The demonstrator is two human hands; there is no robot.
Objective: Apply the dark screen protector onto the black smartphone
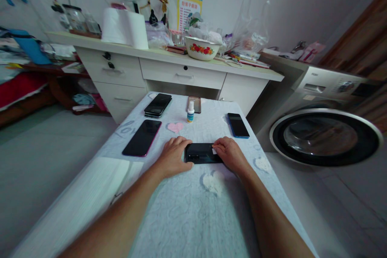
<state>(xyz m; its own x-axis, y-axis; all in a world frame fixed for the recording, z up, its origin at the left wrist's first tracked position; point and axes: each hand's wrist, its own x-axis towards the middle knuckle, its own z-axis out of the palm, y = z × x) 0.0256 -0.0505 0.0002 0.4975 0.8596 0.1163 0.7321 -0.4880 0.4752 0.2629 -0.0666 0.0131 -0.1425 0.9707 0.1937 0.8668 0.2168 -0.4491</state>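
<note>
A black smartphone (200,154) lies flat and crosswise on the cloth-covered table, with what looks like its camera strip facing up near the left end. My left hand (173,156) grips that left end, thumb at the near edge and fingers at the far edge. At the other end, my right hand (230,154) has its fingers pinched on a small white piece (214,151), pressed to the phone's surface. Whether this piece is paper or cloth I cannot tell. A small white spray bottle (190,113) with a blue label stands beyond the phone.
A phone with a pink edge (142,138) and a stack of phones (158,105) lie at the left. A blue-edged phone (238,125) lies at the right, a phone case (197,105) behind the bottle. A cabinet (184,76) and washing machine (320,121) stand beyond.
</note>
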